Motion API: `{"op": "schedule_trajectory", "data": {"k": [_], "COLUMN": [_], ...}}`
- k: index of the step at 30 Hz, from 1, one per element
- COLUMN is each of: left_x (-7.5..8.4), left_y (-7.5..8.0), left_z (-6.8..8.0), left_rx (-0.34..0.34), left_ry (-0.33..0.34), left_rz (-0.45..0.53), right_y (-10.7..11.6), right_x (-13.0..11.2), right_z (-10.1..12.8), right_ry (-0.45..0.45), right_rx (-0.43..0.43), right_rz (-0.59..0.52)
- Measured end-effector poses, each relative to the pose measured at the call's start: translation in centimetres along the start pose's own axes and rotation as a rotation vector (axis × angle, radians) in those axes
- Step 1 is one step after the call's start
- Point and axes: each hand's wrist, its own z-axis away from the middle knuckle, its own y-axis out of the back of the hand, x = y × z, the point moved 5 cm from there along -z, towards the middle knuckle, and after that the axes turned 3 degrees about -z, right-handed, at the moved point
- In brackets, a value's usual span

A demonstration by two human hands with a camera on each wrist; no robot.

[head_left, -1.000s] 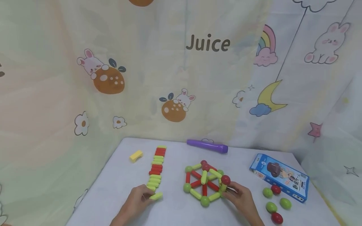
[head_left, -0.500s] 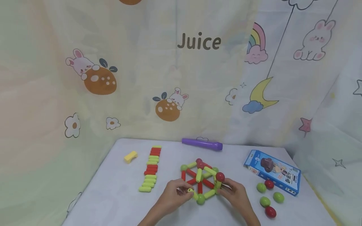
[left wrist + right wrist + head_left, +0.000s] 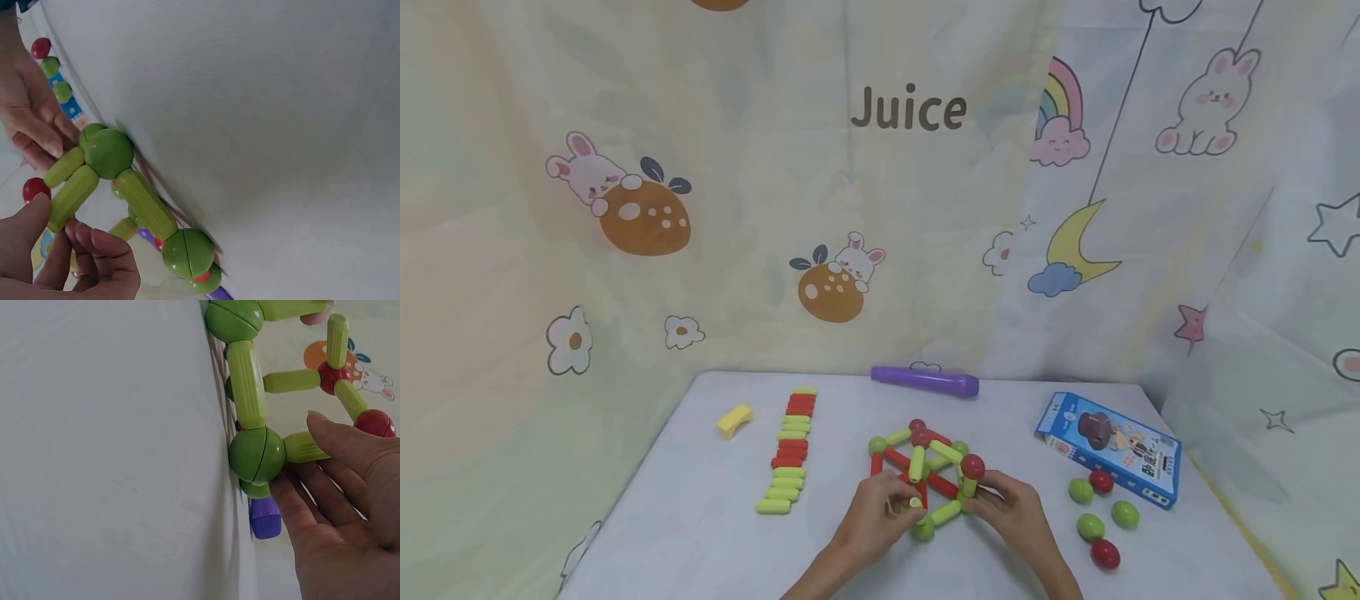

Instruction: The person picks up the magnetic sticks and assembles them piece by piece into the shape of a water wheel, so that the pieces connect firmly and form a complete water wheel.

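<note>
A frame of red and yellow-green rods joined by green and red balls (image 3: 925, 467) stands mid-table. My left hand (image 3: 904, 504) pinches a yellow-green rod (image 3: 914, 502) at the frame's near side, just above a green ball (image 3: 922, 527). In the left wrist view the left hand (image 3: 59, 228) holds that rod (image 3: 72, 197) against the green ball (image 3: 109, 153). My right hand (image 3: 981, 496) grips the upright green rod (image 3: 970, 486) under a red ball (image 3: 972, 466). The right wrist view has the right hand (image 3: 312, 462) pinching this rod (image 3: 305, 448) beside a green ball (image 3: 256, 455).
A row of spare red and green rods (image 3: 790, 450) lies left of the frame, with a yellow curved piece (image 3: 733, 419) beyond it. A purple tube (image 3: 925, 382) lies at the back edge. A blue box (image 3: 1108, 448) and several loose balls (image 3: 1097, 517) sit at the right.
My left hand took a yellow-green rod from the near end of the row and carried it right to the frame. The right hand stayed on the frame's right side.
</note>
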Motion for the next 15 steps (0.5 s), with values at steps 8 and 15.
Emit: {"op": "schedule_trajectory", "data": {"k": [8, 15], "left_x": [-0.4, -0.6], "left_y": [-0.5, -0.5], "left_z": [-0.1, 0.0], "left_rx": [-0.009, -0.034], "left_ry": [0.033, 0.054], "left_rz": [0.020, 0.051], "right_y": [3.2, 10.5], "right_x": [-1.7, -2.0], "right_z": [2.6, 6.2], "right_ry": [-0.015, -0.026], "right_rx": [0.083, 0.260], "right_rz": [0.161, 0.578]}}
